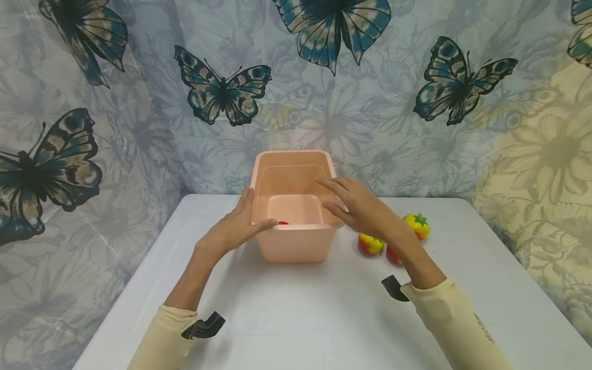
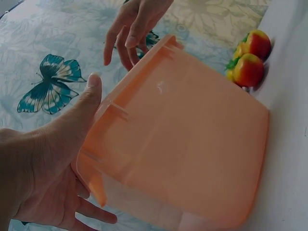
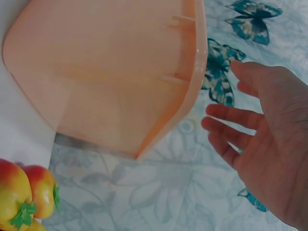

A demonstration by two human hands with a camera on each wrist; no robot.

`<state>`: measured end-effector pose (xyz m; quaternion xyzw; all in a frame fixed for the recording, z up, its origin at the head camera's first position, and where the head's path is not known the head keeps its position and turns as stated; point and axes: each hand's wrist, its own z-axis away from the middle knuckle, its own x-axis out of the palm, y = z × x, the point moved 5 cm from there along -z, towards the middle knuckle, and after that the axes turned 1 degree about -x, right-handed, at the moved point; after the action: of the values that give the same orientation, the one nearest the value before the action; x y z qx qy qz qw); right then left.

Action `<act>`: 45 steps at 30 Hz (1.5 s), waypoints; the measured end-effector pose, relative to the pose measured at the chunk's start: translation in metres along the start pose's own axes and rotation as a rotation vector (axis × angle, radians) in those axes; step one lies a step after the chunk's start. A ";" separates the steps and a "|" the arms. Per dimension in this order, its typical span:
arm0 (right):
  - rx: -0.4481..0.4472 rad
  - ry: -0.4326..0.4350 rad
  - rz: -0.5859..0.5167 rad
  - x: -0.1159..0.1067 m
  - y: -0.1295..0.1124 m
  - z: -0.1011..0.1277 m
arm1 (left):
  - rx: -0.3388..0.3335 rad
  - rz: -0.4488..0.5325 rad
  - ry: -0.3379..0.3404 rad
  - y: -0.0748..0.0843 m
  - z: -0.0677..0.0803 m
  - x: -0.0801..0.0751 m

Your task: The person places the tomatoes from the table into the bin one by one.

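Note:
A peach-coloured plastic bin (image 1: 296, 244) stands on the white table with its open top up. My left hand (image 1: 233, 226) rests at its near left corner, fingers spread fairly straight along the outer left side and thumb lying along the near rim. Over the bin's right rim hovers my right hand (image 1: 356, 203), its fingers loosely bent with nothing between them; the right wrist view shows a gap between this hand (image 3: 260, 120) and the rim. A sliver of a red thing (image 1: 283, 223) shows inside, mostly hidden by the near wall.
Red-and-yellow bell peppers (image 1: 370, 244) lie on the table right of the bin, partly behind my right forearm. Another pepper (image 1: 418, 226) with a green stem sits farther right. A butterfly-printed cloth (image 1: 222, 154) hangs behind the table (image 1: 296, 318).

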<state>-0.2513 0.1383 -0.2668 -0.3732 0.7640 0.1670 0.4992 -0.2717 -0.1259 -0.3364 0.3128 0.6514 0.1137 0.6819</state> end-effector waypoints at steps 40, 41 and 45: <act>0.485 -0.279 0.011 -0.005 0.119 0.159 | 0.004 0.009 0.002 0.000 0.004 0.001; 0.492 -0.278 0.020 -0.005 0.123 0.162 | 0.007 0.010 0.001 0.000 0.003 0.001; 0.522 -0.280 0.036 -0.005 0.143 0.172 | 0.015 0.015 0.004 0.000 0.003 0.001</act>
<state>-0.2459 0.3433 -0.3561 -0.1917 0.7115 0.0235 0.6756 -0.2689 -0.1265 -0.3372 0.3225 0.6512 0.1144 0.6774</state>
